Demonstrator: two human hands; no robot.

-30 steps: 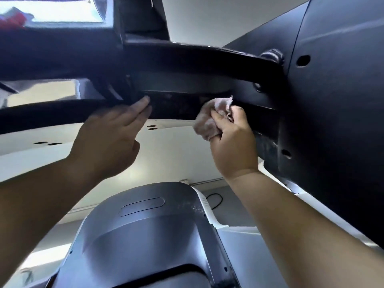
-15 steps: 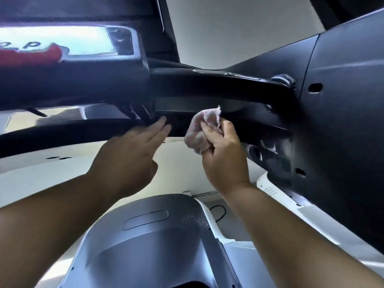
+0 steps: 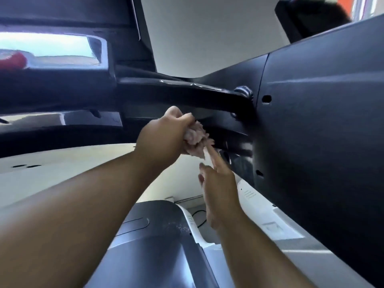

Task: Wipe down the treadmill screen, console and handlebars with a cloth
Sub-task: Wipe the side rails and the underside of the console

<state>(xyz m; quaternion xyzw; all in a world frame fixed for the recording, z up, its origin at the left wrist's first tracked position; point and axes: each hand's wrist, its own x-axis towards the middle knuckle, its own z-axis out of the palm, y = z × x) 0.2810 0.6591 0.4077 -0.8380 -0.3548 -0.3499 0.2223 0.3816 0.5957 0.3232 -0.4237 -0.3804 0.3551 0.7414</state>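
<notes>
I look up at the underside of the black treadmill console [image 3: 187, 94]. My left hand [image 3: 164, 138] grips a crumpled pinkish cloth [image 3: 196, 140] just under the console's crossbar. Just below it, my right hand [image 3: 218, 183] has its fingers straight, and the index fingertip reaches the cloth's lower edge. A black curved handlebar [image 3: 62, 138] runs to the left of my left hand. The bright console panel [image 3: 52, 48] sits at the upper left.
A broad black upright panel [image 3: 322, 121] fills the right side, close to both hands. The silver motor cover [image 3: 155, 246] lies below my arms, with a white side rail [image 3: 270, 221] to its right. A red object [image 3: 12, 59] shows at the far left edge.
The cloth has passed from my right hand to my left hand. My right hand let go and dropped lower with its fingers straightened. The view has tilted upward.
</notes>
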